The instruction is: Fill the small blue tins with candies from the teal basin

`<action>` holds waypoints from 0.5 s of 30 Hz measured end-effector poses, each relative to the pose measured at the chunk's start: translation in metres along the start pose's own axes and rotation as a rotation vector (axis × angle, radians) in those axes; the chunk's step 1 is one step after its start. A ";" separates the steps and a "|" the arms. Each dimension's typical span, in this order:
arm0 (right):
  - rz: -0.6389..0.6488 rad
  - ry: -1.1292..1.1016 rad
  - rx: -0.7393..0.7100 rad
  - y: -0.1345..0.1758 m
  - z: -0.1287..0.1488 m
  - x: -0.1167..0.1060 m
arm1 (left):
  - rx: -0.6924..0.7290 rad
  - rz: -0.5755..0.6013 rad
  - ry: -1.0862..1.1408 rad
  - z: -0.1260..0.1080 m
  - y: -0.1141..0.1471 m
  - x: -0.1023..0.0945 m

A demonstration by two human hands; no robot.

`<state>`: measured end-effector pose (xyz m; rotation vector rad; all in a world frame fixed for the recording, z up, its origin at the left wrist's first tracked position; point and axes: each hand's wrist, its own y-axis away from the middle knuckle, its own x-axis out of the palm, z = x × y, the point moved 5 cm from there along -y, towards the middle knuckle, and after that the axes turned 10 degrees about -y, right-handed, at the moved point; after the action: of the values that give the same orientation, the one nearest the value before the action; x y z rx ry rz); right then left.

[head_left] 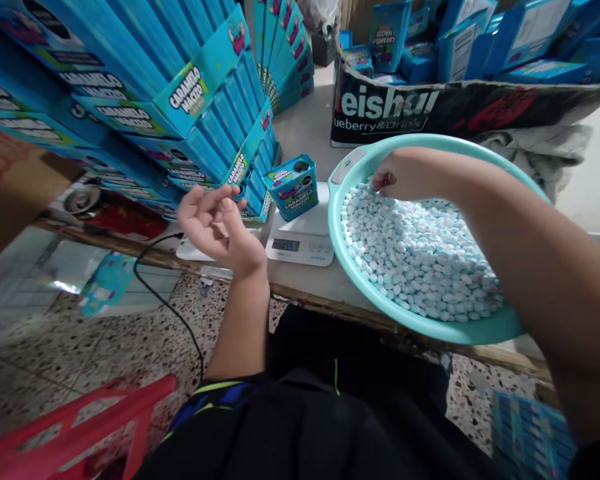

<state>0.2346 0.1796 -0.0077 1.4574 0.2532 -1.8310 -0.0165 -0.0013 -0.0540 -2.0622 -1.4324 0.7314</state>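
Observation:
My right hand [405,175] is at the far left part of a mint-green basin [375,303], its fingers curled together just at the surface of small pale-blue candies [420,267]. What they hold, if anything, is hidden. To the left, my left hand [223,227] is in the air, palm up, its fingers loosely bent and apart, with nothing in it. Between the hands a blue candy tin [293,189] with a round dark opening in its top stands on a white kitchen scale [303,250]. The scale's display is lit.
Stacked blue display boxes [180,100] rise at the left. Behind the basin, a black carton [460,110] holds blue tins, and a grey cloth [545,153] lies beside it. A can [83,200] lies under the stack; a black cable [173,303] hangs over the table edge. A red stool [80,427] stands below.

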 end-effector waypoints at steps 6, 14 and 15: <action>0.013 0.054 0.055 0.001 -0.008 -0.006 | -0.015 0.029 -0.039 -0.003 0.000 0.001; -0.021 -0.032 0.013 -0.001 -0.017 -0.009 | 0.157 0.023 -0.200 -0.014 0.011 -0.011; -0.004 -0.043 0.008 -0.001 -0.016 -0.007 | 0.253 0.038 -0.216 -0.027 0.010 -0.013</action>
<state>0.2464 0.1930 -0.0069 1.4224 0.2278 -1.8663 0.0052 -0.0200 -0.0397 -1.8641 -1.3364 1.1197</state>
